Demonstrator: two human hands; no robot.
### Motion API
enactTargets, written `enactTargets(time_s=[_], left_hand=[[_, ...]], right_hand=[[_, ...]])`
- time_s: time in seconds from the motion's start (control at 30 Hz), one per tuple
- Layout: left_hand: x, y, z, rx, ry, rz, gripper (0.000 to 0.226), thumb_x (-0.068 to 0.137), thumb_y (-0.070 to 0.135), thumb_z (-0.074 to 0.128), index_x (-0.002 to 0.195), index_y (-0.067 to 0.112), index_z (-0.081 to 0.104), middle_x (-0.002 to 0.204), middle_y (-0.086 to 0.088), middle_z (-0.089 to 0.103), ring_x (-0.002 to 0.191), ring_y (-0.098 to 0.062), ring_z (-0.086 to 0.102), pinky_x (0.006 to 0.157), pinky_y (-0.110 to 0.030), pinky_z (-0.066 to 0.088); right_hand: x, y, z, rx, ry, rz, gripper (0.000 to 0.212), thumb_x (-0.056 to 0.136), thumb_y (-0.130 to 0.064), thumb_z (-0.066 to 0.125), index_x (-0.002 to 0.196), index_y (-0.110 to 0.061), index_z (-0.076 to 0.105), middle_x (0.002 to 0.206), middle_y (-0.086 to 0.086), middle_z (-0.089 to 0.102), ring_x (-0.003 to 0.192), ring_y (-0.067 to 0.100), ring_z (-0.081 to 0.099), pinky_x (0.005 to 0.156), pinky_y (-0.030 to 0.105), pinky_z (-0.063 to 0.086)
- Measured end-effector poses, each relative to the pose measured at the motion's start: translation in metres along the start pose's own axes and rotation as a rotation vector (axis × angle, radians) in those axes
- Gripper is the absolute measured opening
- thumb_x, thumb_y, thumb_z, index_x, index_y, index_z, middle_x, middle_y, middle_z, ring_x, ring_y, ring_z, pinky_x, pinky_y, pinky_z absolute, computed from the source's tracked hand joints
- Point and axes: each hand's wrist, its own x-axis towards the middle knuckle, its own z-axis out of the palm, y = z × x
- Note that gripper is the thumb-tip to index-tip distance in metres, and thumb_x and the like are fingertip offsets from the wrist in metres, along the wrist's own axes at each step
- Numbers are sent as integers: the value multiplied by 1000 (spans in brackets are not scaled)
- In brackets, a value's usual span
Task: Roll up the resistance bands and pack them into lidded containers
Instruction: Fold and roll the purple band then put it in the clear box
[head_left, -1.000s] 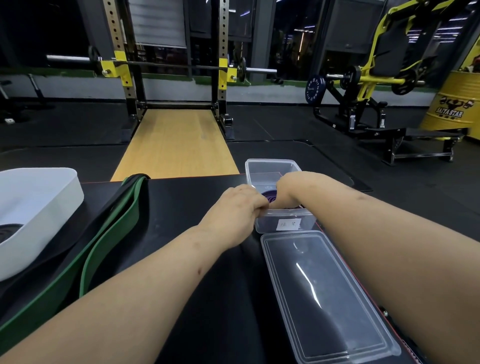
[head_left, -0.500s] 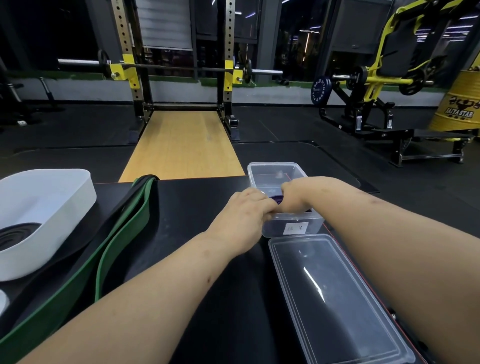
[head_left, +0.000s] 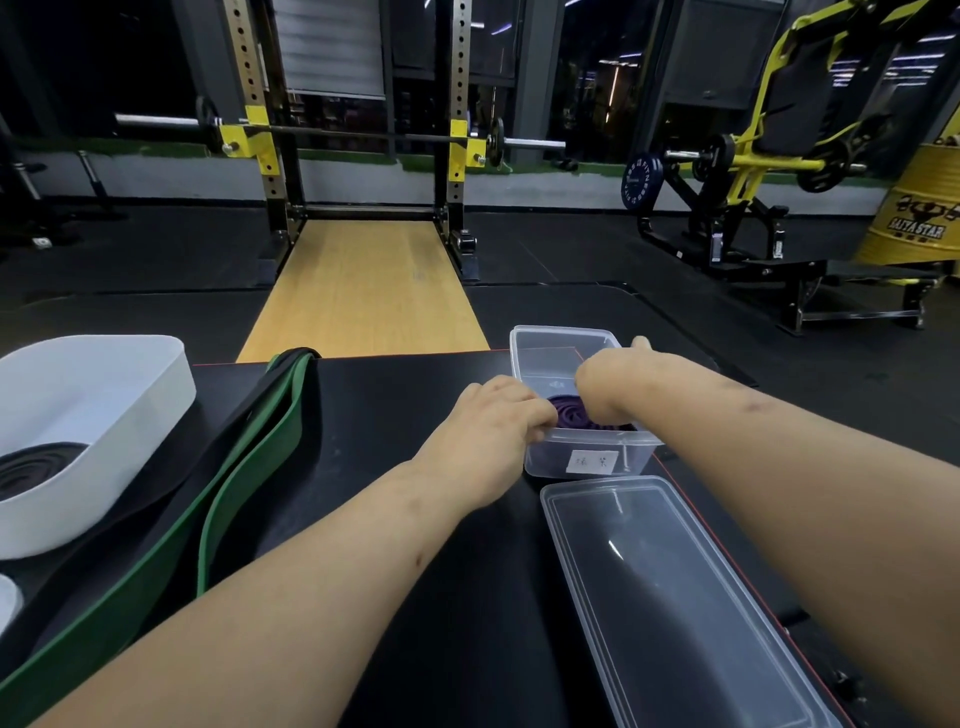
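Both forearms extend forward over the worktop. The left hand is curled, fingers bent at the near left rim of the clear container, touching the coiled purple band inside it. The right hand reaches into the container, fingers hidden; its grip cannot be determined. The clear lid lies just beside the container, nearer the person. A green band and a white tub occupy the left. Behind: black gym floor, squat rack.

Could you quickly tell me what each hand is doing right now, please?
Left hand: closed on the coiled purple band.
Right hand: pressing that band down into the clear container; grip cannot be told.
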Motion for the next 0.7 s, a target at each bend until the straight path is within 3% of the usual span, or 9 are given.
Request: enactTargets(time_s=[0.1,0.23,0.3,0.37,0.47,0.6,0.7], left_hand=[[0,0,0,3,0,2,17,105,14,50,106,23,64,103,10,58,111,-13,42,83,-26,21],[0,1,0,3,-2,-1,15,106,18,50,108,24,64,106,10,58,113,-13,42,85,-28,22],[-1,1,-1,2,-6,-7,15,107,20,50,110,25,64,108,11,58,115,-13,42,89,-30,27],[-2,2,-1,4,-5,-9,15,107,19,49,109,25,63,108,11,58,115,-13,42,91,-31,28],[-2,3,-1,14,-4,-19,16,107,18,49,108,25,63,108,11,58,115,-13,41,94,-33,29],[-3,3,0,25,3,-26,16,106,16,49,107,24,62,107,11,58,114,-14,40,95,-35,30],[-5,4,4,53,31,-19,16,102,11,52,103,24,62,104,12,59,111,-15,41,91,-34,30]], right_hand=[[5,7,12,-37,-23,1,23,99,-10,38,108,-17,58,88,-3,56,106,28,49,122,68,7],[10,21,28,76,-10,-45,44,100,-17,37,137,-24,60,131,-1,64,130,27,53,122,67,7],[10,23,30,65,38,-37,50,99,-19,39,144,-29,56,151,1,51,145,28,40,123,67,3],[10,22,29,32,80,-23,55,98,-21,40,151,-31,48,168,1,24,157,29,13,122,66,-1],[9,23,30,75,37,-14,58,97,-20,40,153,-33,46,173,-1,6,159,28,-3,122,66,-2],[6,29,36,276,116,29,54,97,-28,42,150,-34,50,173,3,6,159,27,7,125,59,6],[-3,32,43,540,221,81,52,94,-27,48,146,-29,53,165,9,26,145,32,39,118,47,35]])
